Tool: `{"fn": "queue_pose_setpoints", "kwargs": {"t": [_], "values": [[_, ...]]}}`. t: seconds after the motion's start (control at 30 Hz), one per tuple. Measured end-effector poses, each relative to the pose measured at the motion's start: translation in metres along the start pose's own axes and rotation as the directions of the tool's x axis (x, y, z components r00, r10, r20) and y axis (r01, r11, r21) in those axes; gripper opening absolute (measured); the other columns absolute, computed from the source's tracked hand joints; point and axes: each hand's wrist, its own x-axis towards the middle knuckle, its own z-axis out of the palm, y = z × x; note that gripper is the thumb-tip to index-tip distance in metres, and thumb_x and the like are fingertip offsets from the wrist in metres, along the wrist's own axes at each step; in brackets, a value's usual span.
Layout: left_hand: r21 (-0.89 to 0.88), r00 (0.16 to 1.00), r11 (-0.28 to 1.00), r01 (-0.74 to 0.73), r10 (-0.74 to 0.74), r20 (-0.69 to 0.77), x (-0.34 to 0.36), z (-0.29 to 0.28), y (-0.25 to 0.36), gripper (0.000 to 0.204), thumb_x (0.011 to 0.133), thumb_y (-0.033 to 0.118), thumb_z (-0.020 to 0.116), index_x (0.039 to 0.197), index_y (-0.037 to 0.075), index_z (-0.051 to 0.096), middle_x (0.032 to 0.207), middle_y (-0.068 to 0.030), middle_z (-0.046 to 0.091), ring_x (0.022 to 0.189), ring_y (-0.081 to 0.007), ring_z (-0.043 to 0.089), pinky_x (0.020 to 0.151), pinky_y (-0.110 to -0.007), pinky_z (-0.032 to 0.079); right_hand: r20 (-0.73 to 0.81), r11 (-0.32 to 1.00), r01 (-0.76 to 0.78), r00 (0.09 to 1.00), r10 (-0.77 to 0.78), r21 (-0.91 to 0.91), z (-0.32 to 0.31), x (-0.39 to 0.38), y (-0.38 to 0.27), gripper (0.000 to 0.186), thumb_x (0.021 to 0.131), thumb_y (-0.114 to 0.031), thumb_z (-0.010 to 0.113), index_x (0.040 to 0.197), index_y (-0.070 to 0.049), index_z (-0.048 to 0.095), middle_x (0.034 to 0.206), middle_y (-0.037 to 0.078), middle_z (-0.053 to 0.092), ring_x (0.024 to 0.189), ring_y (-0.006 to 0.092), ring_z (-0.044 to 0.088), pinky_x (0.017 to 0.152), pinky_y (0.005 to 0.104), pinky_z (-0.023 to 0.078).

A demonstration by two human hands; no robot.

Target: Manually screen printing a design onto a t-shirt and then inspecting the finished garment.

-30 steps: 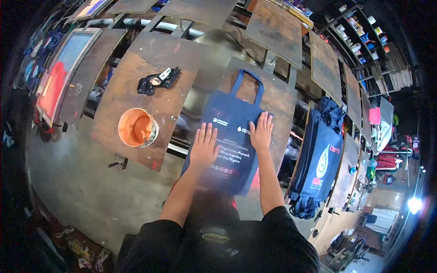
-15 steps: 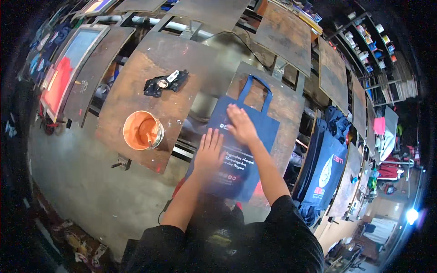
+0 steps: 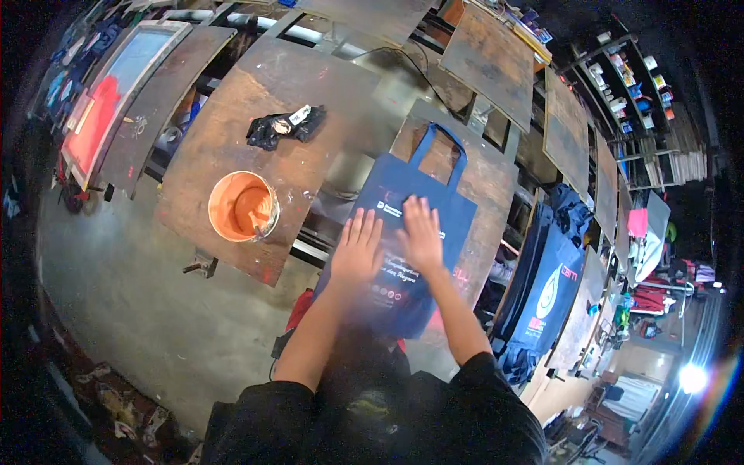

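A dark blue tote bag (image 3: 430,298) with white printing on its front lies flat on a stained wooden board (image 3: 496,182). Its looped handle points away from me. My left hand (image 3: 358,246) rests flat on the bag's left part, fingers stretched toward the handle. On the middle of the bag lies my right hand (image 3: 422,234), palm down with its fingers extended. Some of the print is hidden under the two hands. Neither hand grips anything.
On the board to the left stand an orange bucket (image 3: 225,203) and a crumpled black plastic bag (image 3: 271,128). A stack of printed blue bags (image 3: 546,294) lies to the right. A framed screen with red ink (image 3: 94,128) is at far left. Gaps separate the boards.
My right hand has slid down the bag toward me, away from the handle. My left hand stays on the left part, slightly shifted. The view has tilted a little.
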Motion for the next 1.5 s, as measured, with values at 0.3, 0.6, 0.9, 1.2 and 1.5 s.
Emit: {"fn": "queue_pose_setpoints", "kwargs": {"t": [0.3,0.6,0.9,1.2,1.5], "values": [[0.001,0.999,1.000,0.013,-0.013,0.048,0.001,0.001,0.001,0.068,0.095,0.037,0.055,0.151,0.001,0.037,0.160,-0.0203,0.029,0.151,-0.0392,0.020,0.122,-0.051,0.021,-0.272,0.964,-0.253,0.937,0.221,-0.088,-0.012,0.006,0.074,0.072,0.101,-0.043,0.047,0.157,-0.004,0.026,0.166,0.015,0.020,0.154,0.0357,0.010,0.123,0.0545,0.009],[0.024,0.997,1.000,-0.007,0.005,0.077,0.001,0.003,0.003,0.068,0.096,0.035,0.054,0.152,0.001,0.035,0.161,-0.0212,0.028,0.150,-0.0410,0.020,0.121,-0.053,0.022,0.087,0.995,-0.017,0.996,0.025,-0.097,-0.005,-0.048,0.004,0.072,0.097,-0.050,0.049,0.155,-0.012,0.034,0.163,0.010,0.028,0.153,0.0323,0.019,0.121,0.0601,0.013],[0.062,0.998,0.998,-0.008,0.004,0.062,0.001,0.004,0.007,0.066,0.098,0.036,0.052,0.153,0.001,0.035,0.162,-0.0205,0.027,0.151,-0.0401,0.021,0.121,-0.051,0.021,-0.373,0.894,-0.448,0.833,0.409,-0.020,-0.012,-0.036,0.045,0.069,0.102,-0.042,0.046,0.154,0.001,0.030,0.164,0.018,0.024,0.152,0.0390,0.016,0.121,0.0587,0.014],[0.042,0.998,0.997,-0.067,0.067,-0.003,-0.002,0.008,0.006,0.065,0.099,0.034,0.051,0.152,0.000,0.035,0.161,-0.0211,0.027,0.150,-0.0410,0.021,0.121,-0.052,0.022,-0.224,0.814,-0.577,0.786,0.576,0.067,0.022,-0.165,-0.062,0.069,0.098,-0.036,0.052,0.155,-0.003,0.031,0.163,0.014,0.027,0.152,0.0358,0.019,0.120,0.0595,0.012],[0.081,0.997,0.994,-0.068,0.071,-0.034,-0.005,0.013,0.005,0.063,0.099,0.035,0.050,0.151,0.001,0.038,0.160,-0.0204,0.029,0.150,-0.0401,0.021,0.122,-0.051,0.021,-0.249,0.795,-0.605,0.777,0.578,-0.041,0.024,-0.192,-0.073,0.071,0.099,-0.049,0.048,0.154,-0.006,0.034,0.162,0.012,0.031,0.151,0.0328,0.023,0.119,0.0633,0.006]]}}
